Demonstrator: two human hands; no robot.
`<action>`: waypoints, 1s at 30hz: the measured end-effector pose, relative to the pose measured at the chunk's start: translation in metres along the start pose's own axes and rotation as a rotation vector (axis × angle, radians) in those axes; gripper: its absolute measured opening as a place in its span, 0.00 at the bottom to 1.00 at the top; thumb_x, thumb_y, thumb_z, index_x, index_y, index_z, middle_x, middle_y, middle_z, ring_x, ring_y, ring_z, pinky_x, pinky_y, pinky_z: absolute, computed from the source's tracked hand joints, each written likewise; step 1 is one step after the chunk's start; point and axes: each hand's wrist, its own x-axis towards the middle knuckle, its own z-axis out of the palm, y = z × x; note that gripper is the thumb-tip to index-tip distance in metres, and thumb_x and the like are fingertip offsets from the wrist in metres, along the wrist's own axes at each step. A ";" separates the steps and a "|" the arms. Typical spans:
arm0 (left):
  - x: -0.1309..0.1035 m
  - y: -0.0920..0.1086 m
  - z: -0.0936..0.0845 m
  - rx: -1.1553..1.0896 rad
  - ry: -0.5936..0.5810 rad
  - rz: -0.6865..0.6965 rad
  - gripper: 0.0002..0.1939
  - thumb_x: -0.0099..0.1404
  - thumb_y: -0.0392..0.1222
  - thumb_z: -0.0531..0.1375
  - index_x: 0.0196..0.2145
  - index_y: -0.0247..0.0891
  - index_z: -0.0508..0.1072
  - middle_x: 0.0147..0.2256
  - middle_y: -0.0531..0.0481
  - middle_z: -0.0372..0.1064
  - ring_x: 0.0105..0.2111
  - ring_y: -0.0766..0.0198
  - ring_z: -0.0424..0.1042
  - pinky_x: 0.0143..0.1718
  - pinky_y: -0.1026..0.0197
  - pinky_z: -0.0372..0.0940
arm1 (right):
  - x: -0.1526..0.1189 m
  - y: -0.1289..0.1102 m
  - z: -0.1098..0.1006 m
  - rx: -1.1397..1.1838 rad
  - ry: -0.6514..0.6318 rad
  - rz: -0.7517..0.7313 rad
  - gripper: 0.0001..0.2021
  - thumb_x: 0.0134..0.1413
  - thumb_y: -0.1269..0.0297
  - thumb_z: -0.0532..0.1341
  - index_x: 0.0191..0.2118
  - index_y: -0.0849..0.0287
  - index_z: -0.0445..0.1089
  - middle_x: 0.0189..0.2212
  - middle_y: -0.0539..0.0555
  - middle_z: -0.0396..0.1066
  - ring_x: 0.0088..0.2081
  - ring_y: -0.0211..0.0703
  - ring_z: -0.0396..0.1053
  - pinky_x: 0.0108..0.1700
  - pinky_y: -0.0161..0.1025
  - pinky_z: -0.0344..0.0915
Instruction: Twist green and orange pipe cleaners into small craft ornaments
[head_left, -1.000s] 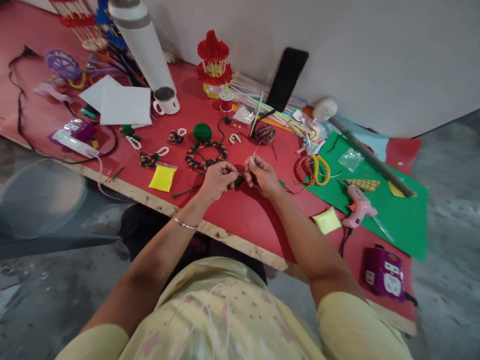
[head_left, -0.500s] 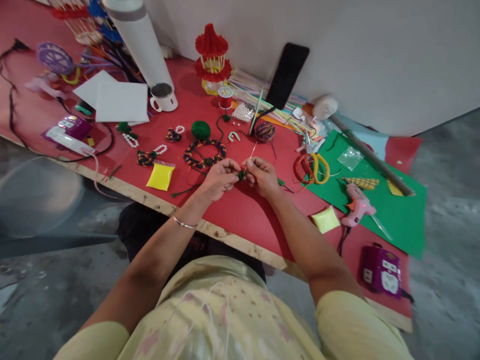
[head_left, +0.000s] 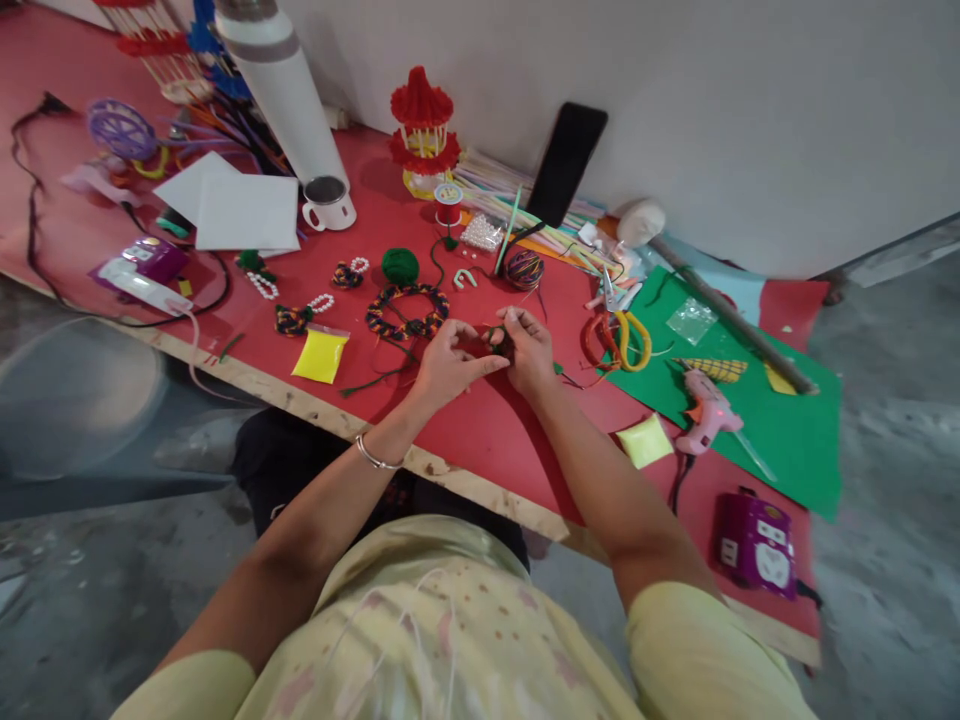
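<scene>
My right hand [head_left: 531, 352] is closed on a small dark green yarn piece [head_left: 496, 338], pinching it between thumb and fingers above the red tabletop. Facing it, my left hand [head_left: 450, 362] has thumb and fingers spread apart, its thumb tip reaching close to the yarn piece. Just beyond my left hand lies a braided multicoloured yarn ring [head_left: 409, 312]. Behind it sit a green yarn ball [head_left: 400, 266] and a bent pale green piece with beads [head_left: 465, 279]. A multicoloured yarn ball [head_left: 523, 269] rests beyond my right hand.
Orange-handled scissors [head_left: 634, 342] and a pink glue gun [head_left: 709, 410] lie to the right, partly over green sheet [head_left: 795, 440]. A phone [head_left: 568, 163] leans behind. Left are a yellow packet [head_left: 320, 356], beaded yarn pieces [head_left: 292, 318], a mug [head_left: 328, 205] and a white flask [head_left: 281, 95].
My left hand has opened from its pinch, thumb stretching rightward. The thin needle-like stick that rose from between my hands no longer shows clearly. The camera view has shifted slightly.
</scene>
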 end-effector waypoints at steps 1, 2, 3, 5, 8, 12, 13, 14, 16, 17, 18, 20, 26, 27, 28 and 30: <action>0.001 -0.002 0.003 0.012 0.023 -0.009 0.29 0.47 0.48 0.75 0.40 0.39 0.63 0.32 0.56 0.70 0.17 0.76 0.64 0.14 0.72 0.53 | 0.000 0.002 0.000 -0.007 0.002 -0.003 0.16 0.53 0.49 0.69 0.38 0.55 0.71 0.21 0.45 0.72 0.22 0.34 0.70 0.23 0.30 0.65; 0.003 -0.003 0.005 0.015 0.030 -0.023 0.27 0.49 0.48 0.73 0.39 0.39 0.64 0.31 0.56 0.71 0.18 0.75 0.65 0.14 0.72 0.53 | 0.000 0.003 0.000 -0.009 0.001 -0.001 0.16 0.53 0.48 0.69 0.38 0.55 0.71 0.22 0.45 0.74 0.22 0.34 0.70 0.22 0.30 0.64; 0.004 -0.004 0.007 0.009 0.031 -0.041 0.24 0.51 0.47 0.72 0.38 0.38 0.65 0.28 0.56 0.71 0.18 0.73 0.67 0.14 0.72 0.54 | 0.000 0.003 0.000 -0.004 -0.004 0.005 0.16 0.52 0.48 0.69 0.38 0.54 0.71 0.23 0.46 0.75 0.22 0.35 0.71 0.22 0.31 0.64; 0.006 -0.004 0.006 -0.024 0.041 -0.066 0.17 0.54 0.44 0.68 0.37 0.37 0.67 0.25 0.56 0.70 0.18 0.71 0.68 0.14 0.72 0.54 | 0.000 0.003 -0.001 0.017 -0.009 0.010 0.16 0.52 0.49 0.69 0.39 0.54 0.71 0.26 0.47 0.77 0.26 0.37 0.74 0.25 0.32 0.68; 0.006 -0.001 0.001 -0.076 0.053 -0.073 0.11 0.57 0.40 0.64 0.37 0.37 0.68 0.23 0.56 0.70 0.16 0.71 0.68 0.13 0.71 0.53 | 0.001 0.002 -0.002 0.028 0.001 0.002 0.15 0.51 0.51 0.70 0.39 0.53 0.71 0.30 0.49 0.79 0.34 0.40 0.78 0.35 0.34 0.73; 0.007 -0.002 -0.005 -0.041 -0.004 -0.101 0.04 0.59 0.38 0.59 0.33 0.37 0.70 0.18 0.58 0.65 0.12 0.73 0.61 0.13 0.71 0.50 | 0.003 0.001 -0.002 -0.015 0.037 0.008 0.14 0.52 0.51 0.69 0.39 0.53 0.71 0.31 0.49 0.79 0.34 0.37 0.77 0.32 0.32 0.71; 0.007 -0.003 -0.005 -0.031 -0.009 -0.095 0.04 0.60 0.38 0.59 0.33 0.37 0.71 0.16 0.59 0.63 0.12 0.74 0.60 0.13 0.71 0.50 | 0.003 0.000 -0.001 -0.021 0.043 0.000 0.14 0.52 0.52 0.69 0.39 0.53 0.71 0.31 0.49 0.79 0.32 0.36 0.76 0.30 0.30 0.70; 0.008 -0.005 -0.005 -0.030 -0.005 -0.085 0.05 0.60 0.39 0.59 0.34 0.36 0.71 0.16 0.60 0.62 0.12 0.74 0.59 0.14 0.71 0.51 | 0.003 -0.001 -0.001 -0.023 0.046 -0.008 0.14 0.52 0.52 0.69 0.39 0.53 0.71 0.30 0.48 0.78 0.31 0.35 0.75 0.28 0.29 0.68; 0.008 -0.008 -0.005 -0.044 0.014 -0.068 0.07 0.59 0.40 0.61 0.36 0.36 0.73 0.18 0.60 0.62 0.13 0.74 0.59 0.15 0.71 0.52 | 0.003 -0.003 -0.001 -0.017 0.049 -0.008 0.14 0.52 0.52 0.70 0.39 0.53 0.71 0.28 0.47 0.77 0.28 0.33 0.72 0.23 0.27 0.64; 0.009 -0.010 -0.004 -0.054 0.019 -0.067 0.08 0.58 0.39 0.62 0.37 0.36 0.73 0.20 0.59 0.64 0.14 0.75 0.59 0.16 0.71 0.53 | 0.003 -0.004 -0.002 -0.012 0.049 0.002 0.15 0.51 0.52 0.70 0.39 0.53 0.70 0.28 0.46 0.76 0.27 0.33 0.72 0.21 0.27 0.63; 0.009 -0.011 -0.004 -0.065 0.016 -0.067 0.10 0.56 0.38 0.64 0.38 0.35 0.74 0.22 0.58 0.66 0.15 0.75 0.60 0.16 0.70 0.54 | 0.002 -0.005 -0.002 -0.011 0.050 0.016 0.15 0.51 0.51 0.69 0.40 0.53 0.70 0.27 0.45 0.74 0.26 0.33 0.71 0.20 0.27 0.61; 0.008 -0.012 -0.004 -0.075 -0.016 -0.067 0.12 0.52 0.36 0.66 0.37 0.34 0.74 0.25 0.56 0.69 0.17 0.75 0.63 0.18 0.70 0.56 | 0.002 -0.007 -0.003 -0.018 0.053 0.036 0.16 0.51 0.50 0.69 0.40 0.52 0.68 0.25 0.44 0.72 0.25 0.33 0.70 0.19 0.27 0.60; 0.004 0.004 -0.012 0.022 -0.074 -0.199 0.06 0.54 0.36 0.65 0.33 0.34 0.75 0.15 0.59 0.62 0.13 0.75 0.57 0.15 0.71 0.48 | 0.005 -0.007 -0.006 -0.112 0.027 -0.034 0.15 0.54 0.48 0.67 0.39 0.52 0.69 0.22 0.43 0.68 0.18 0.29 0.60 0.18 0.29 0.52; 0.004 0.007 -0.013 0.037 -0.088 -0.225 0.06 0.55 0.36 0.64 0.33 0.34 0.75 0.14 0.59 0.61 0.12 0.75 0.56 0.15 0.70 0.47 | 0.006 -0.006 -0.006 -0.136 0.024 -0.061 0.15 0.54 0.48 0.67 0.39 0.53 0.70 0.21 0.43 0.68 0.18 0.29 0.59 0.18 0.29 0.52; 0.004 0.010 -0.014 0.049 -0.096 -0.240 0.05 0.55 0.35 0.64 0.32 0.34 0.75 0.13 0.60 0.61 0.12 0.75 0.54 0.14 0.70 0.46 | 0.007 -0.005 -0.007 -0.160 0.019 -0.088 0.15 0.54 0.48 0.67 0.38 0.53 0.70 0.21 0.43 0.67 0.18 0.29 0.58 0.19 0.30 0.53; 0.005 0.013 -0.015 0.063 -0.100 -0.250 0.05 0.55 0.34 0.63 0.32 0.33 0.75 0.13 0.59 0.60 0.11 0.75 0.53 0.13 0.70 0.44 | 0.008 -0.004 -0.008 -0.199 0.008 -0.129 0.15 0.54 0.48 0.67 0.37 0.54 0.72 0.20 0.44 0.67 0.18 0.30 0.56 0.19 0.31 0.52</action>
